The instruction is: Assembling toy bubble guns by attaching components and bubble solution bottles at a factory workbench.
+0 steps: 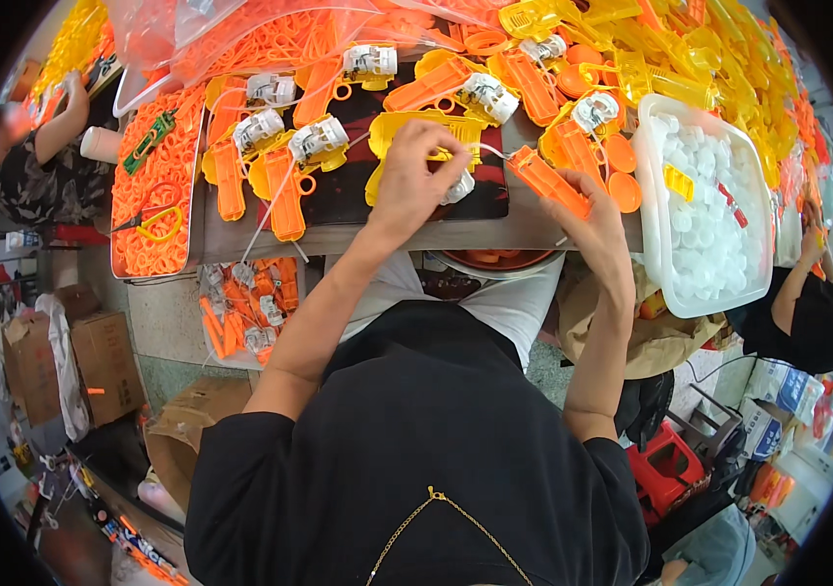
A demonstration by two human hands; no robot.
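My right hand [594, 220] grips an orange plastic handle piece [539, 180] above the table edge. A thin white cord [487, 147] runs from its far end to my left hand [414, 176], whose thumb and finger pinch together; the cord's end is hidden by the fingers. Beneath my left hand lies a yellow plastic shell [384, 137] on a dark mat [338, 190]. A white mechanism [459, 187] partly shows beside those fingers. Several similar units, such as one orange handle with a white mechanism [318, 141], lie around the mat.
A tray of orange rings [115, 239] holds scissors [159, 223] and a green-handled tool [149, 143] at left. At right stands a white tub [659, 244] of translucent caps. Yellow shells [670, 68] pile up behind. Other people work at both sides.
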